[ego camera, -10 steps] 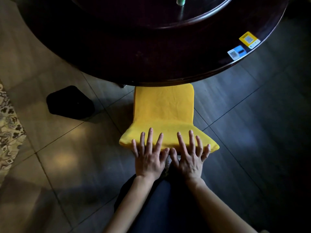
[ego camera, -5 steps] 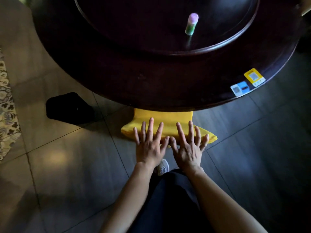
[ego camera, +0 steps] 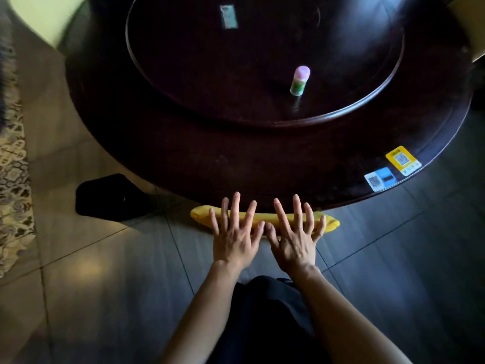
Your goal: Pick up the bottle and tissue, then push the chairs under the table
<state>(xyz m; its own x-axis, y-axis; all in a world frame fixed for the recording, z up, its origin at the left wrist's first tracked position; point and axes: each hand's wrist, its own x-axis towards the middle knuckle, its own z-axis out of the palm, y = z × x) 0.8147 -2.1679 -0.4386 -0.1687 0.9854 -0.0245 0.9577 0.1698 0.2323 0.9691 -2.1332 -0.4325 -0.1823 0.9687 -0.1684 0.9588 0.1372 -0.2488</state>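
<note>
A chair with a yellow cover [ego camera: 200,215] is almost fully beneath the dark round table [ego camera: 210,164]; only a thin strip of its top edge shows. My left hand [ego camera: 233,232] and my right hand [ego camera: 295,236] lie flat side by side against that yellow edge, fingers spread, holding nothing. On the table's raised inner turntable [ego camera: 236,74] a small green bottle with a pink cap [ego camera: 299,81] stands upright. No tissue can be made out.
A black bin-like object [ego camera: 110,198] sits on the tiled floor left of the chair. A patterned rug [ego camera: 13,185] runs along the left edge. Yellow [ego camera: 401,160] and blue [ego camera: 379,179] QR stickers lie near the table's right rim. A flat pale card [ego camera: 228,16] rests on the turntable.
Both hands have pushed the yellow chair forward under the table; a second ago most of its seat showed, now only its top edge. The view has shifted so more of the tabletop shows.
</note>
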